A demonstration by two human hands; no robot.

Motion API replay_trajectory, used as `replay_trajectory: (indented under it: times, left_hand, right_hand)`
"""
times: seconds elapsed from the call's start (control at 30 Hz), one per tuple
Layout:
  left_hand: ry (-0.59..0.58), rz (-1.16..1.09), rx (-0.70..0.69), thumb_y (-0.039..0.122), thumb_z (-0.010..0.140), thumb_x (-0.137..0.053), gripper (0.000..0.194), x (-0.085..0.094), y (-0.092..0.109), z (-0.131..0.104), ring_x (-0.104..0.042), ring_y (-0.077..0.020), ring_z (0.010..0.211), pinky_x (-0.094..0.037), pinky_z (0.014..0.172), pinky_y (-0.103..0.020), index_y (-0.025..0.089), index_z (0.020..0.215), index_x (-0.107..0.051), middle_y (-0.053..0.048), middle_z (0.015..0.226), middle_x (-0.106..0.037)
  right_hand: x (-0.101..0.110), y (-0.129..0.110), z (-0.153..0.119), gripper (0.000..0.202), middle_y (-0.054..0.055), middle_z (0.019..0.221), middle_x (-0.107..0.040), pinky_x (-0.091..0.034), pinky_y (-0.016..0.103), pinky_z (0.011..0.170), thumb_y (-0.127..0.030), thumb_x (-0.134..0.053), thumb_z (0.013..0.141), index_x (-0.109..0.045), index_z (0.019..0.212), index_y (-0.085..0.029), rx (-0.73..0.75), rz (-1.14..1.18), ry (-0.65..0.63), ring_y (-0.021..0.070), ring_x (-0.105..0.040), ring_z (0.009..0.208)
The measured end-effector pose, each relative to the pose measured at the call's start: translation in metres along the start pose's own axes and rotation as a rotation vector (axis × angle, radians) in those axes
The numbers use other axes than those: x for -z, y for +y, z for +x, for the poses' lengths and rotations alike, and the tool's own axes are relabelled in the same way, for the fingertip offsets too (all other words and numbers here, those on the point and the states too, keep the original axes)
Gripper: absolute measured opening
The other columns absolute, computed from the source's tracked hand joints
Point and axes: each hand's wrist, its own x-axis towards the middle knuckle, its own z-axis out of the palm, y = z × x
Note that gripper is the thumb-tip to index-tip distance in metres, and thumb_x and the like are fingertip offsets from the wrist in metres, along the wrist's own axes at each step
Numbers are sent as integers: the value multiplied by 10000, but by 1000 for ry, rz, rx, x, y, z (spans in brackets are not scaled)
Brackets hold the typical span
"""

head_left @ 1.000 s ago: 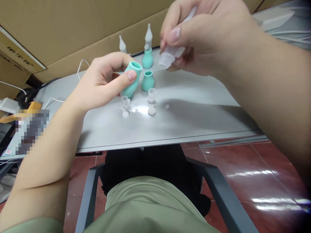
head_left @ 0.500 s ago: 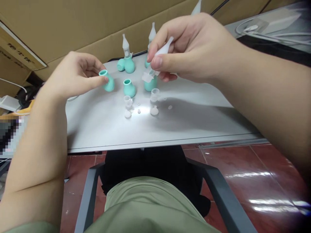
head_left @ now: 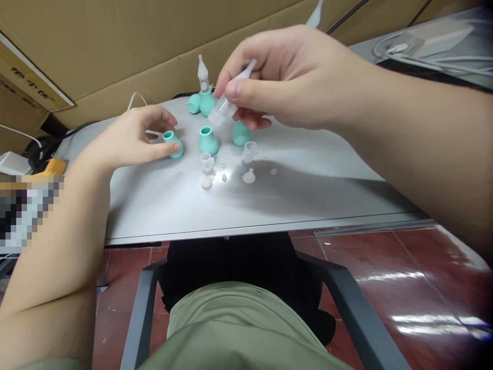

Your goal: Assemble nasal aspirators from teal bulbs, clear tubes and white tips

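My left hand (head_left: 133,136) is open beside a teal squeeze bulb (head_left: 174,146) on the table. Its thumb lies against the bulb, with the other fingers lifted apart from it. My right hand (head_left: 277,79) pinches a nasal aspirator nozzle (head_left: 227,100), a white pointed tip on a clear chamber, tilted above the table. Below it stands an open-mouthed teal bulb (head_left: 208,142); another teal bulb (head_left: 241,134) is partly hidden by my right hand. Clear plastic cups (head_left: 207,162) and round whitish pieces (head_left: 249,176) lie in front of the bulbs.
At the back stands an assembled aspirator (head_left: 205,85) beside a teal bulb lying on its side (head_left: 194,104). A further white tip (head_left: 316,14) shows behind my right hand. Cardboard (head_left: 127,46) borders the table (head_left: 162,216); cables and a white adapter (head_left: 442,38) lie at the right.
My left hand has lowered its bulb onto the table and its fingers have loosened. My right hand has moved left with the nozzle, whose clear chamber now shows more fully.
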Motion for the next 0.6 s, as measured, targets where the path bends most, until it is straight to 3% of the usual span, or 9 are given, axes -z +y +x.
replay_trajectory:
  times: [0.03, 0.1, 0.17, 0.23, 0.37, 0.47, 0.53, 0.6]
  left_hand:
    - [93, -32, -80, 940, 684, -1193, 954, -2, 12, -4, -850, -367, 1141, -681, 952, -550, 301, 1350, -955, -84, 1313, -976]
    - [174, -111, -214, 923, 913, -1109, 826, -5, 41, -12, -866, -347, 1304, -698, 1142, -585, 307, 1444, -964, -31, 1460, -970]
    - [235, -241, -285, 756, 1103, -1060, 535, -8, 69, -19, -884, -251, 1229, -743, 1097, -521, 323, 1404, -976, 35, 1365, -990]
    - [353, -390, -393, 689, 1111, -1079, 395, -13, 90, -23, -884, -197, 996, -739, 861, -441, 354, 1313, -1021, 51, 1197, -1007]
    - [167, -385, -240, 646, 1035, -1154, 475, -21, 110, -34, -911, -290, 969, -787, 867, -500, 282, 1318, -1038, -59, 1171, -1009]
    - [107, -330, -162, 702, 1051, -1099, 481, -25, 111, -41, -911, -363, 1000, -810, 880, -578, 283, 1281, -1046, -102, 1158, -993]
    - [115, -314, -168, 702, 1036, -1101, 454, -27, 109, -42, -874, -340, 894, -785, 796, -563, 288, 1215, -1049, -106, 1101, -982]
    - [107, -312, -157, 676, 1046, -1093, 425, -28, 107, -42, -836, -307, 821, -748, 735, -526, 276, 1185, -1046, -108, 1053, -972]
  right_hand:
    - [-2, -5, 3, 199, -36, 790, -774, -523, 174, 472, -27, -856, 1239, -816, 1093, -156, -16, -33, 11, 81, -681, 569]
    - [-8, -16, 9, 249, -34, 793, -791, -526, 181, 459, 41, -765, 1245, -824, 1106, -156, -74, -124, 14, 86, -683, 559]
    - [-14, -24, 13, 287, -41, 776, -810, -519, 186, 434, 92, -765, 1202, -825, 1104, -170, -134, -214, -3, 96, -692, 546]
    - [-21, -26, 14, 328, -58, 745, -804, -495, 185, 412, 142, -838, 1119, -805, 1067, -181, -142, -235, -23, 97, -691, 536]
    - [-33, -14, 8, 339, -30, 800, -836, -535, 160, 512, 137, -972, 1016, -808, 991, -158, 7, -30, -50, 89, -755, 656]
    - [-39, 0, -1, 322, 8, 921, -880, -610, 197, 609, -224, -1191, 964, -870, 955, -191, 121, 68, -14, 130, -815, 781]
    - [-42, 4, -7, 470, 12, 940, -882, -661, 259, 633, -547, -1261, 872, -897, 930, -257, 118, 51, 3, 175, -810, 795]
    - [-43, 4, -11, 553, 19, 939, -886, -704, 317, 651, -716, -1251, 823, -902, 941, -304, 66, 27, 4, 217, -799, 804]
